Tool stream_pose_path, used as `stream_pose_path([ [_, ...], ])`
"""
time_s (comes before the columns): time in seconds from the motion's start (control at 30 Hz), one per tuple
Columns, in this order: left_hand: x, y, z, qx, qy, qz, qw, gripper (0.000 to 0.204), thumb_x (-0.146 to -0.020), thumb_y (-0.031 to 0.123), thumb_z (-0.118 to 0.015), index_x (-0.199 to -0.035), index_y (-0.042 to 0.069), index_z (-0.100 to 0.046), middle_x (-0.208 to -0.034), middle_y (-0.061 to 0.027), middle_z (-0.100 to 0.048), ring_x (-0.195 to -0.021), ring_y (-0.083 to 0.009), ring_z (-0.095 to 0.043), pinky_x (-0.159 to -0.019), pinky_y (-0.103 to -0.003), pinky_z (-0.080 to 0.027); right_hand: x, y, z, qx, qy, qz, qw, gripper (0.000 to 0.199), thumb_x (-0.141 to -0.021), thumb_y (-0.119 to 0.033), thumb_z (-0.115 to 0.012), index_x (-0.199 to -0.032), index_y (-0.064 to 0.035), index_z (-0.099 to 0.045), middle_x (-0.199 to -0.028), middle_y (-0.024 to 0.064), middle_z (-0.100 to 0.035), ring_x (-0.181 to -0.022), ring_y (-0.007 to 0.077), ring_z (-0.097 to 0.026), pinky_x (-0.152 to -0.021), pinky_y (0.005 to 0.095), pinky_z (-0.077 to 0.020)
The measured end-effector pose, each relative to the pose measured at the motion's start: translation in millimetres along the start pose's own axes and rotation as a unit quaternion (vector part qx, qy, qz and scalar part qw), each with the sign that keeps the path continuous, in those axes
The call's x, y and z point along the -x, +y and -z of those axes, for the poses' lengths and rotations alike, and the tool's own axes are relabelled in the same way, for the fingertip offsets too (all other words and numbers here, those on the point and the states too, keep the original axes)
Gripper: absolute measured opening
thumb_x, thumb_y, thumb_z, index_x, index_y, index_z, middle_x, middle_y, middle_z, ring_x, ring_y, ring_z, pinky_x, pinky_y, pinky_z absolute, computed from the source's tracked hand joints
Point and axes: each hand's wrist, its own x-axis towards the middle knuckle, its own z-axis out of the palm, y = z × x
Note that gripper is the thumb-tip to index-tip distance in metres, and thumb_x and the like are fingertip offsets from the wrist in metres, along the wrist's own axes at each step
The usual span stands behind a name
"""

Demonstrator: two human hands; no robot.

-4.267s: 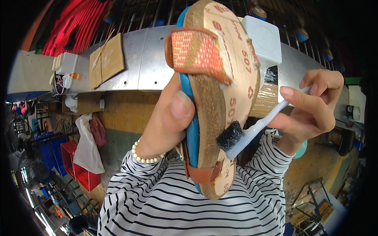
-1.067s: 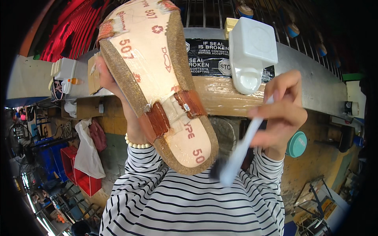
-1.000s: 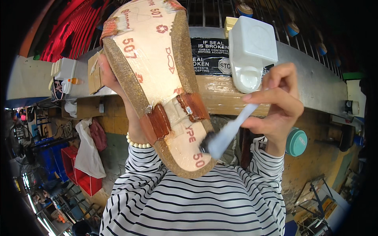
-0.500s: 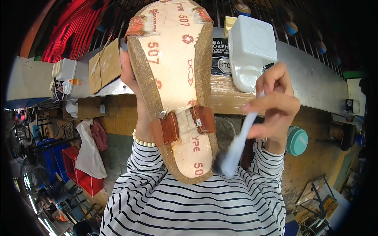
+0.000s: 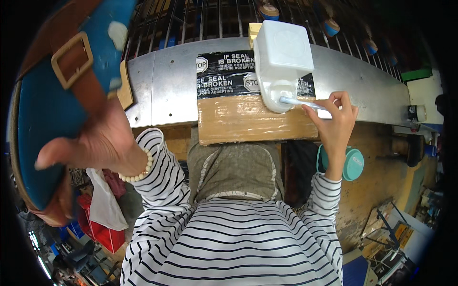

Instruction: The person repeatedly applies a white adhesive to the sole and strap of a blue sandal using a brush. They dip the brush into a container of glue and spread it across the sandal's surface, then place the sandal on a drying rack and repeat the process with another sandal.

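At the far left, close to the camera, is a sandal upper with brown straps (image 5: pixel 86 93) and a square buckle (image 5: pixel 56 61), fitted over a blue shoe last (image 5: pixel 40 119). My left hand (image 5: pixel 107 140) holds this sandal, thumb stretched across the blue side; its fingers are partly hidden and blurred near the strap. My right hand (image 5: pixel 339 119) pinches the pale handle of a brush (image 5: pixel 307 103). The brush's head end dips into the round cup of a white plastic dispenser (image 5: pixel 285 50), its bristles hidden there. That dispenser stands on a taped cardboard box (image 5: pixel 229 124).
A metal bench top (image 5: pixel 169 71) runs behind the box, with a rack of bars (image 5: pixel 210 21) beyond. Lower right is a teal lidded container (image 5: pixel 353 164). A red crate (image 5: pixel 112 236) with a white bag (image 5: pixel 105 200) is low on the left.
My left hand has swung the sandal leftward and turned it from sole side to strap side. My right hand has moved the brush from the sole's edge up into the dispenser cup.
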Motion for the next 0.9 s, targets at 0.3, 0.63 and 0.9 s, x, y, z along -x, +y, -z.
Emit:
stream_pose_path([
  [0.3,34,-31,37,-0.161,-0.016,0.012,0.987,0.052,-0.094,0.021,-0.068,-0.14,0.01,-0.047,-0.15,-0.0249,-0.04,-0.136,-0.0365,-0.047,-0.111,-0.051,-0.045,15,-14,2,-0.117,0.032,-0.156,0.98,0.017,-0.076,-0.019,-0.085,-0.081,-0.0055,-0.076,-0.084,0.0027,-0.043,-0.062,0.0125,-0.043,-0.058,0.0273,-0.0336],
  [0.63,50,-52,-36,-0.151,-0.17,-0.168,0.959,0.036,-0.092,0.009,-0.064,-0.125,0.008,-0.049,-0.152,-0.0303,-0.031,-0.135,-0.0404,-0.047,-0.11,-0.045,-0.045,-45,-87,54,-0.355,0.181,0.079,0.914,0.035,-0.057,-0.022,-0.091,-0.09,-0.0113,-0.081,-0.085,-0.0021,-0.041,-0.074,0.012,-0.042,-0.062,0.0263,-0.0325],
  [0.9,61,4,-44,-0.085,-0.16,0.207,0.961,0.081,-0.078,0.015,-0.076,-0.147,-0.003,-0.039,-0.154,-0.0252,-0.035,-0.145,-0.0352,-0.033,-0.123,-0.046,-0.02,-72,-101,72,-0.258,0.224,0.139,0.929,0.036,-0.06,-0.018,-0.088,-0.091,-0.0015,-0.078,-0.091,0.0026,-0.046,-0.082,0.0165,-0.044,-0.072,0.0285,-0.0374],
])
